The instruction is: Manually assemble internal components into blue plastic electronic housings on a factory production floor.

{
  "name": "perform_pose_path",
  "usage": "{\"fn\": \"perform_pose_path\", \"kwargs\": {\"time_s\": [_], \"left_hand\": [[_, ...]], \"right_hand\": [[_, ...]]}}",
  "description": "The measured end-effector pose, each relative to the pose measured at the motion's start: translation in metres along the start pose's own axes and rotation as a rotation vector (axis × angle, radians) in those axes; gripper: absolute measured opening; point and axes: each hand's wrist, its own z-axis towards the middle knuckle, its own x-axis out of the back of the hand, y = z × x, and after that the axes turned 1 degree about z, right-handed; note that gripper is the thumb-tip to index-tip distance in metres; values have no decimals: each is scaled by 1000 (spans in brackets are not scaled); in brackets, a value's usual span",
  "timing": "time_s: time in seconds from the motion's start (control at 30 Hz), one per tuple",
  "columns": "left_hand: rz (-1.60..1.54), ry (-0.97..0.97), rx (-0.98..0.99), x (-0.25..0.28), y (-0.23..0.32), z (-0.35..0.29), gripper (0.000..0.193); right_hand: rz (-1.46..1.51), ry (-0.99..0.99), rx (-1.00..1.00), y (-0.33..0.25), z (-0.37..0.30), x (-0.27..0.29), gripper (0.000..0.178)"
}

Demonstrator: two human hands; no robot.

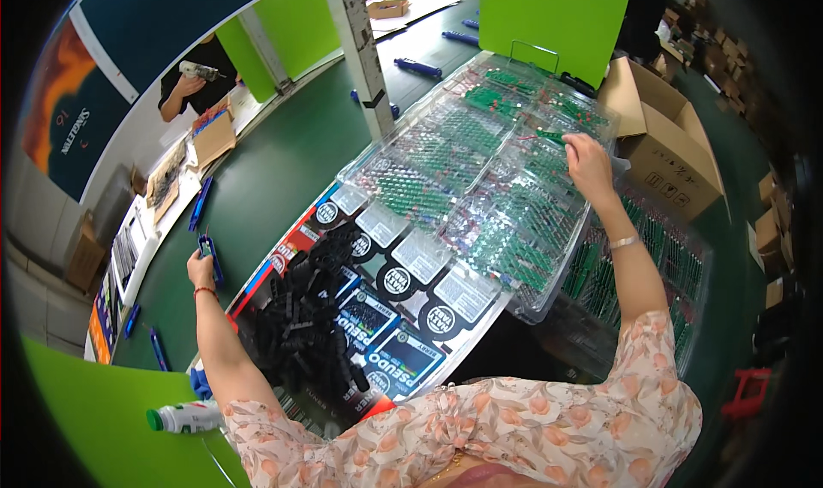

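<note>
My left hand point(200, 270) is out over the green belt at the left, closed on a narrow blue plastic casing point(218, 271) with a bit of green showing inside. At the upper right, my right hand point(590, 167) pinches a small green circuit board point(550, 135) above a clear plastic tray point(533, 310). Rows of green circuit boards point(411, 198) with small wires fill the tray's compartments. Between my arms, a heap of black plastic parts point(300, 316) lies on a printed sheet point(403, 256).
Several blue casings point(201, 203) lie along the green belt point(266, 175). A metal post point(356, 51) stands behind the tray. An open cardboard box point(673, 149) and another board-filled tray point(696, 274) are at right. Lower left lies a white bottle point(187, 417). Across, a person holds a tool point(199, 70).
</note>
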Motion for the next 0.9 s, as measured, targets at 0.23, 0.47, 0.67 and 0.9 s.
{"fn": "perform_pose_path", "kwargs": {"time_s": [0.23, 0.47, 0.67, 0.9], "left_hand": [[538, 182, -122, 28, -18, -6, 58], [549, 393, -382, 43, 24, -66, 54], [204, 162, -435, 62, 88, -165, 45], [-339, -29, -274, 85, 133, -321, 32]], "right_hand": [[34, -393, 22, 71, 64, -57, 32], [62, -550, -70, 75, 75, -57, 30], [49, -440, -152, 97, 91, -62, 23], [-158, -429, -125, 173, 129, -76, 49]]}}
